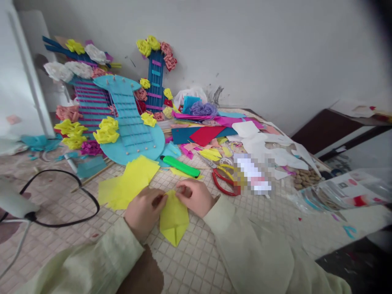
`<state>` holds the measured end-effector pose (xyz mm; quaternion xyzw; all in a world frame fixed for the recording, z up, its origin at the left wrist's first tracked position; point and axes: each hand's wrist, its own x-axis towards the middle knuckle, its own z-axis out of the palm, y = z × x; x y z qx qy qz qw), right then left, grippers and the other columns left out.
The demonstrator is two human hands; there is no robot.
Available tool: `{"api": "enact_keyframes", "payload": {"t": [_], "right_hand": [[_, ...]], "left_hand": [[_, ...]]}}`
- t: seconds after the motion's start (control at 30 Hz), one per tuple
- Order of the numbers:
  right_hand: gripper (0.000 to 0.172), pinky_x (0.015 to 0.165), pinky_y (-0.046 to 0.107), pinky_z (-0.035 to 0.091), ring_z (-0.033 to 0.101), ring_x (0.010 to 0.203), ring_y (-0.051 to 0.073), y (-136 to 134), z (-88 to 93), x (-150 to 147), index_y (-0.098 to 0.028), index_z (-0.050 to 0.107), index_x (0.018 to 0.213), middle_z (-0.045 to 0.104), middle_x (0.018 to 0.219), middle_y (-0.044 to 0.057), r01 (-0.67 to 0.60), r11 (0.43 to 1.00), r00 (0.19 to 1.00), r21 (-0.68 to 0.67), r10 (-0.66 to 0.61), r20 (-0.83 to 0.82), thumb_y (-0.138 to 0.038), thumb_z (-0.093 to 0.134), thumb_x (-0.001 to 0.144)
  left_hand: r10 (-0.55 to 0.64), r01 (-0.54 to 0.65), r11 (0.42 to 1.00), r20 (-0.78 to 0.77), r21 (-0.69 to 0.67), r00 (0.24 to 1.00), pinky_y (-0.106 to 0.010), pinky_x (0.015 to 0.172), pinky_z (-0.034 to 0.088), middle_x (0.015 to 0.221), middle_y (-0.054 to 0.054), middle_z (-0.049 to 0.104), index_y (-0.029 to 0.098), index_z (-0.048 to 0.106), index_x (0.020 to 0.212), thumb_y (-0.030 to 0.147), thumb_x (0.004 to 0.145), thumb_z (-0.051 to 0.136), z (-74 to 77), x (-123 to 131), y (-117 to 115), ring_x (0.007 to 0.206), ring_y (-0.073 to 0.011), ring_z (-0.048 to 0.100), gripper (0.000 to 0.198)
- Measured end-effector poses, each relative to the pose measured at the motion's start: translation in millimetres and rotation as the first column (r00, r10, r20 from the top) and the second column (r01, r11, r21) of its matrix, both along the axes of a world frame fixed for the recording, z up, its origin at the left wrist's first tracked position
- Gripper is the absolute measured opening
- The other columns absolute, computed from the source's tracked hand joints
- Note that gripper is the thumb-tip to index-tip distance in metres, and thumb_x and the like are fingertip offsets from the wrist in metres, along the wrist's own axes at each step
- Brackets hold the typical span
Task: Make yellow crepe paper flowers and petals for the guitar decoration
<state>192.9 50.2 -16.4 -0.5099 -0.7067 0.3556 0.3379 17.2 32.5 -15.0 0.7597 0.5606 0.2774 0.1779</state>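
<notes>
A small sheet of yellow tissue paper (174,218) lies between my hands, its near end folded to a point. My left hand (145,212) pinches the paper's far left edge with thumb and fingertips. At the far right edge, the fingers of my right hand (196,197) are closed on the same sheet. Beyond my left hand lies a loose pile of yellow sheets (130,181). A green highlighter (181,166) rests just past my right hand, and red-handled scissors (225,183) lie to its right.
Blue cardboard harp-like shapes (131,134) with paper flowers lean at the back left. Paper scraps (211,136) and purple yarn (203,109) are heaped by the wall. A black cable (61,224) loops at left. A clear plastic bag (339,190) lies at right.
</notes>
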Motion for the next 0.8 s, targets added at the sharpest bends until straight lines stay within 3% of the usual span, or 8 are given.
{"api": "enact_keyframes", "payload": {"t": [0.07,0.23,0.4,0.8], "right_hand": [[0.010,0.059,0.023,0.042,0.053,0.062,0.012,-1,-1.5,0,-0.016,0.066,0.076,0.058,0.071,0.001,-0.052,0.992,0.992,0.112,0.038,0.123,-0.011,0.062,0.069],[0.009,0.063,0.024,0.042,0.055,0.068,0.013,-2,-6.4,2,-0.017,0.067,0.076,0.059,0.076,0.003,-0.143,0.976,0.963,0.165,0.098,0.252,-0.015,0.058,0.076],[0.011,0.064,0.024,0.042,0.055,0.070,0.012,-3,-8.9,2,-0.019,0.067,0.078,0.060,0.081,0.002,-0.157,0.973,0.958,0.169,0.108,0.265,-0.016,0.056,0.078],[0.013,0.067,0.024,0.043,0.056,0.072,0.012,-5,-10.6,3,-0.020,0.067,0.082,0.062,0.084,0.001,-0.158,0.970,0.957,0.183,0.105,0.269,-0.016,0.055,0.079]], "left_hand": [[-0.018,0.019,0.999,-0.029,0.042,0.999,-0.030,0.059,0.042,0.064,-0.002,0.060,0.019,0.062,0.071,0.028,0.077,0.049,-3.0,0,-1,0.064,-0.0175,0.054,0.017],[-0.078,0.085,0.987,-0.050,0.138,0.996,-0.032,0.068,0.047,0.081,-0.005,0.063,0.019,0.062,0.085,0.026,0.082,0.047,-12.7,-3,-1,0.077,-0.0187,0.057,0.017],[-0.200,0.221,0.931,-0.098,0.289,0.975,-0.032,0.068,0.049,0.085,-0.005,0.061,0.019,0.064,0.087,0.019,0.084,0.047,-18.1,-6,1,0.077,-0.0171,0.056,0.017],[-0.308,0.339,0.886,-0.144,0.317,0.940,-0.035,0.075,0.050,0.097,-0.005,0.065,0.022,0.063,0.102,0.017,0.085,0.046,-16.8,-13,-6,0.086,-0.0194,0.057,0.025]]}}
